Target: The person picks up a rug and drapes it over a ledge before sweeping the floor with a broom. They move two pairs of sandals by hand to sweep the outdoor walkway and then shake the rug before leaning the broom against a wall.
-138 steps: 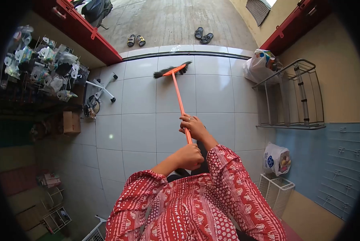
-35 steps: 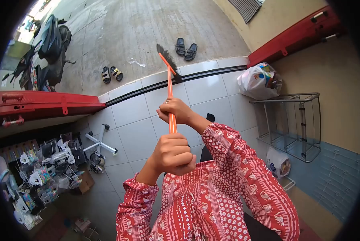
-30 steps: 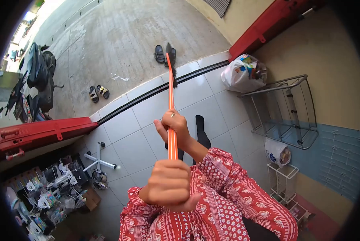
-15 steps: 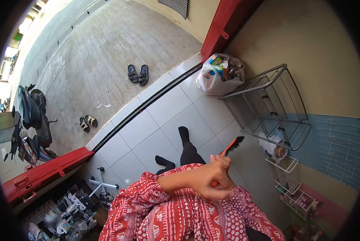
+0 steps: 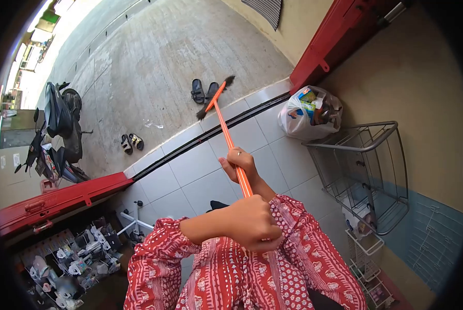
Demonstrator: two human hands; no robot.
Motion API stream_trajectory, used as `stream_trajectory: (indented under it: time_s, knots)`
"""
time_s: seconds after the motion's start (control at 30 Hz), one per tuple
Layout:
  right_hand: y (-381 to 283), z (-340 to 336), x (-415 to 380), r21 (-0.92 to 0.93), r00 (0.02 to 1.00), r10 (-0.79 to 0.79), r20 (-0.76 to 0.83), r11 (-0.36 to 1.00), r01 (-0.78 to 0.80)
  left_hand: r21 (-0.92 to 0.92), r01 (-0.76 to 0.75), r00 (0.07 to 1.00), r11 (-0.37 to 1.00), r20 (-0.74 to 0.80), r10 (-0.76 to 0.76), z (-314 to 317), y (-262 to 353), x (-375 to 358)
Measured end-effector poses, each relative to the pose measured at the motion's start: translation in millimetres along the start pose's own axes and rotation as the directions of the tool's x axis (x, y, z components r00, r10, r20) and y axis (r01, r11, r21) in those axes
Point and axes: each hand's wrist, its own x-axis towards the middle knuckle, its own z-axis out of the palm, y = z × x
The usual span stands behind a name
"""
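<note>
An orange broom with a striped handle reaches away from me across the doorway. Its dark-bristled head lies at the concrete edge, against or just over the right one of two black sandals. My left hand is closed round the near end of the handle, close to my body. Farther along the shaft, my right hand grips it, with a ring on one finger.
A black door track crosses the white tiles. Red gate panels stand at both sides. To the right are a full plastic bag and a grey metal rack. Gold-black sandals and a motorbike are outside, left.
The broom head has swung from the tiles at my right, forward and left over the track to the black sandals. My right hand has moved forward and left. The view has shifted.
</note>
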Motion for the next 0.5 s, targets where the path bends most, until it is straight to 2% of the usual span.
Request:
stream_trajectory:
  time_s: [0.07, 0.13, 0.17, 0.23, 0.3, 0.37, 0.47, 0.5]
  knots:
    - [-49, -3, 28, 0.061, 0.983, -0.181, 0.027, 0.982, 0.179, -0.088, -0.187, 0.98, 0.978, -0.089, 0.179, -32, 56, 6]
    - [-81, -8, 45, 0.059, 0.979, -0.204, 0.026, 0.978, 0.202, -0.143, -0.338, 0.939, 0.93, -0.114, 0.324, -55, 85, 8]
    - [-87, -11, 50, 0.061, 0.975, -0.22, 0.028, 0.974, 0.218, -0.145, -0.298, 0.952, 0.944, -0.124, 0.281, -60, 83, 7]
    - [-64, -25, 55, -0.069, 0.986, -0.163, 0.038, 0.984, 0.165, -0.138, -0.207, 0.97, 0.969, -0.157, 0.185, -71, 69, 10]
    - [-23, -32, 53, -0.211, 0.999, -0.036, 0.038, 0.976, 0.043, -0.132, -0.058, 0.967, 0.99, -0.252, 0.023, -62, 26, 5]
    - [20, -29, 42, -0.262, 0.994, 0.085, 0.075, 0.963, -0.063, -0.109, 0.054, 0.933, 0.993, -0.348, -0.089, -49, -14, -5]
    - [39, -7, 46, -0.2, 0.996, 0.054, 0.069, 0.979, -0.04, 0.019, 0.074, 0.917, 0.997, -0.394, -0.061, -46, -28, -11]
    - [52, 1, 44, -0.208, 0.993, 0.074, 0.088, 0.977, -0.054, 0.058, 0.126, 0.924, 0.99, -0.371, -0.095, -45, -35, -12]
